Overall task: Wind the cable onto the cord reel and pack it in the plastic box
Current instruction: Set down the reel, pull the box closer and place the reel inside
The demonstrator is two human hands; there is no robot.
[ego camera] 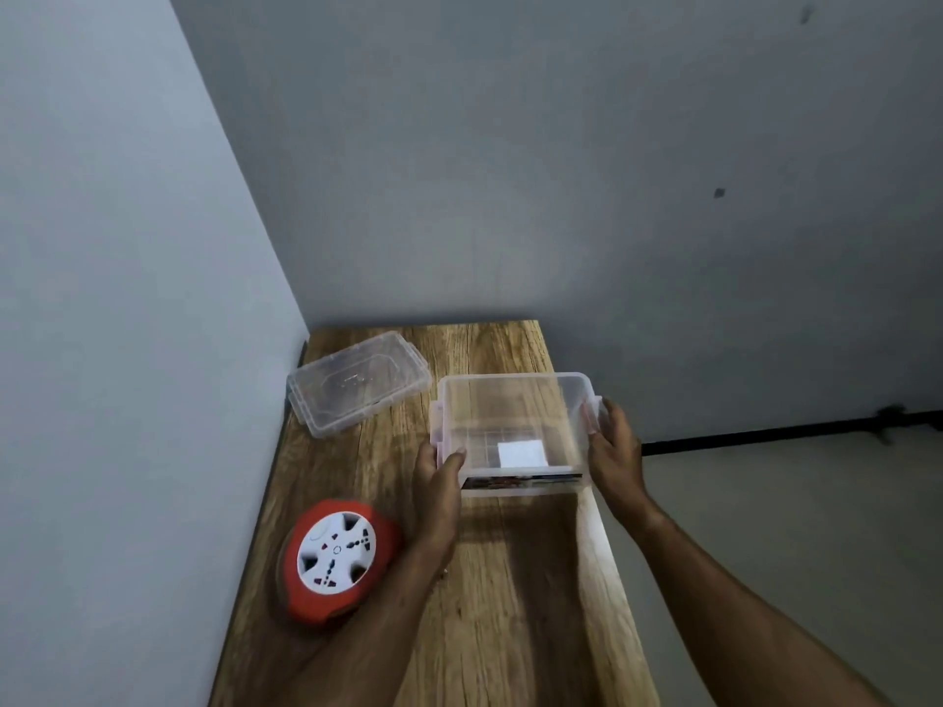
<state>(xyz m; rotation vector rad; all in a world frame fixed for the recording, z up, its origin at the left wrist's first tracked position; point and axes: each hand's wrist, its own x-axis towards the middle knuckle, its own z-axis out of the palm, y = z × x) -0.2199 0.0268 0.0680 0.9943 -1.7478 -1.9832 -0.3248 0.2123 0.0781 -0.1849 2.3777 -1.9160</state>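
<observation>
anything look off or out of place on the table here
Nothing looks damaged or spilled. The clear plastic box is held between the left hand and right hand, sitting near the table's right edge. Its lid lies askew by the wall; the red cord reel lies flat.

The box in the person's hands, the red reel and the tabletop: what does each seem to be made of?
The box looks like clear, glossy plastic: the table grain shows through its walls. The reel appears to be moulded plastic, a matte red shell around a smooth white socket face. The tabletop shows brown wood grain with a slight sheen; solid wood or printed laminate, I cannot tell.
</observation>
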